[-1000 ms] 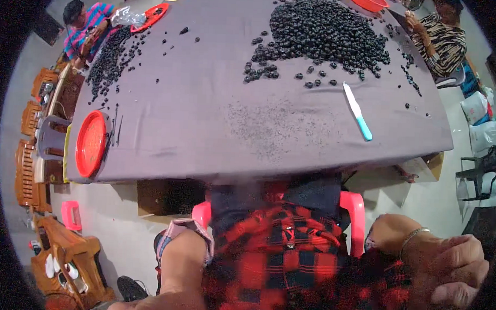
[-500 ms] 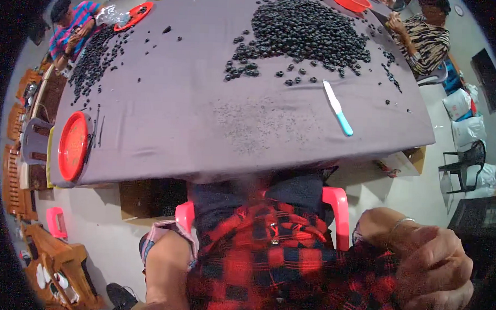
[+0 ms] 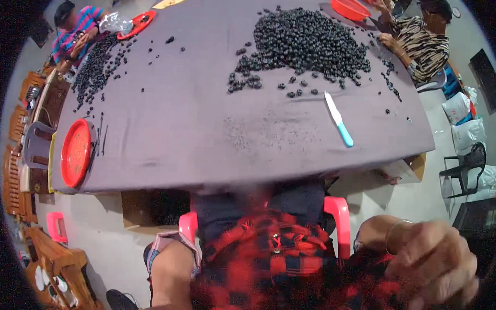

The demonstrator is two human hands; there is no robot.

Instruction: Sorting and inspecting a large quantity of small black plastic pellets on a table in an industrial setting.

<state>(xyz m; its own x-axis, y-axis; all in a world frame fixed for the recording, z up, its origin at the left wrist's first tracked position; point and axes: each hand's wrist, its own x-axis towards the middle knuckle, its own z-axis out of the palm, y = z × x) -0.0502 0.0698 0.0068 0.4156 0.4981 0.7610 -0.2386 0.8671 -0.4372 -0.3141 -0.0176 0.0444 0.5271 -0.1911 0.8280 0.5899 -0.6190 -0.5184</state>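
so, red tray (image 3: pixel 68 148): at the left end of the table (image 3: pixel 173 108), with thin dark sticks (image 3: pixel 100 136) just beside it.
left hand: below the lower edge, only the left forearm (image 3: pixel 170 278) showing; i can't say what it grips.
dark round pieces (image 3: pixel 306 42): heaped on the table's far half, right of middle; each looks small and light, likely to roll, best pinched singly; firmness unclear.
knife (image 3: pixel 338 121): between those pieces and the near edge, probably light and stiff; best taken by the pale-blue handle (image 3: pixel 345 135).
right hand (image 3: pixel 435 262): well apart from the knife, loosely curled, blurred; whether it pinches anything, i can't make out.
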